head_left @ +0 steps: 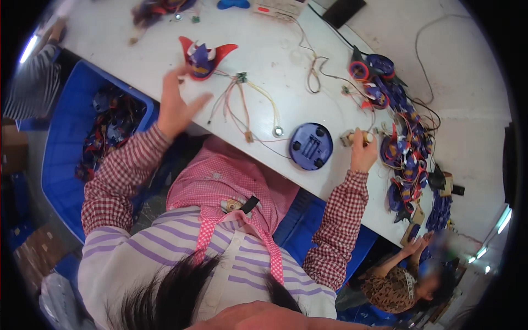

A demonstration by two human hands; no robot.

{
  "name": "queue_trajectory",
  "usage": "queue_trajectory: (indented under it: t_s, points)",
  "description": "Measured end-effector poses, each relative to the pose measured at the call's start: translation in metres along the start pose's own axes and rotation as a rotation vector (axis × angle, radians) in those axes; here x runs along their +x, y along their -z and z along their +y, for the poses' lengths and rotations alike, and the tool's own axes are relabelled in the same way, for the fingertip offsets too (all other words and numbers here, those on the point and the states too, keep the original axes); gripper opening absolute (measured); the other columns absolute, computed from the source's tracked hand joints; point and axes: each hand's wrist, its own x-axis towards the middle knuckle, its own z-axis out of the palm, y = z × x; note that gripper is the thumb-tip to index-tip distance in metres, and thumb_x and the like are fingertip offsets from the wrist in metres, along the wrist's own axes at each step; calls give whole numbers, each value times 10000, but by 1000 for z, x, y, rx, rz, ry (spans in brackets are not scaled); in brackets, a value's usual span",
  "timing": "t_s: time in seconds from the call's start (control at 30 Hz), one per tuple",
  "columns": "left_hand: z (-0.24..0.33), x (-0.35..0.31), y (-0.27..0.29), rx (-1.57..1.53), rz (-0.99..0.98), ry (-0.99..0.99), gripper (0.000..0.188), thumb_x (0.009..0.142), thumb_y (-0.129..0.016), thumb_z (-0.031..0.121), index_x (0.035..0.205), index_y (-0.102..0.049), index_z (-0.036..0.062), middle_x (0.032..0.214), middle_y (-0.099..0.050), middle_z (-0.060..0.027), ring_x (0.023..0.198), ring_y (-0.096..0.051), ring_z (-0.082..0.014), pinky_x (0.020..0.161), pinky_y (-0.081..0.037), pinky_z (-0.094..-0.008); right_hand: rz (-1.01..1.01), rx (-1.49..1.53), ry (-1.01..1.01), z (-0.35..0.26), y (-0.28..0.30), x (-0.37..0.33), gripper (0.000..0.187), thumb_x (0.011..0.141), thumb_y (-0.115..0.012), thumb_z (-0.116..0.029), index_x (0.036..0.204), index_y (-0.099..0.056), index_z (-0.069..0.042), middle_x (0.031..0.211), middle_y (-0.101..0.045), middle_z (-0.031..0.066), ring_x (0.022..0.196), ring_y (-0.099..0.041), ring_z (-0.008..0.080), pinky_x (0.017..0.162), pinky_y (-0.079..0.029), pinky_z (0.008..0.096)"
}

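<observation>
My left hand [179, 107], thumb and fingers apart and holding nothing, hovers by the table's near edge, beside a purple toy figure [202, 58] with red wings and white horns. Wires run from the toy to a small green circuit board [241, 77]. More wires lead from the board to a round metallic disc [278, 132], a small brown piece [249, 136] and a round purple base [311, 146] with a battery compartment facing up. Right of the base, my right hand [364, 152] pinches a small tan-and-metal piece [348, 138], whose kind I cannot make out.
Several purple toy parts with wires [404, 148] are heaped along the table's right side. A blue bin [60, 143] of similar parts stands at left. Cables [316, 60] and a beige box-shaped device [279, 7] lie at the back. Another person [399, 286] works at lower right.
</observation>
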Motion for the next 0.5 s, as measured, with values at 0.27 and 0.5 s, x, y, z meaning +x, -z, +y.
queue_trajectory:
  t_s: [0.27,0.5]
  points:
    - [-47,40,-14,113,-24,174,924,658,-799,335,1345,-315,-49,1265,-454,-221,1120,-469,-319,952,-386,-400,-466,253,330,-177,-73,-47,326,854,-605,-104,1171,-555,-47,1041,-525,106,771,-498,169,660,-445,277]
    - [-34,55,-22,227,-125,277,849,668,-781,356,1289,-373,-56,1138,-545,-220,1052,-510,-321,920,-402,-379,-532,-184,505,-183,-202,-33,320,816,-583,-156,1127,-553,-89,1110,-494,160,819,-557,329,754,-487,363]
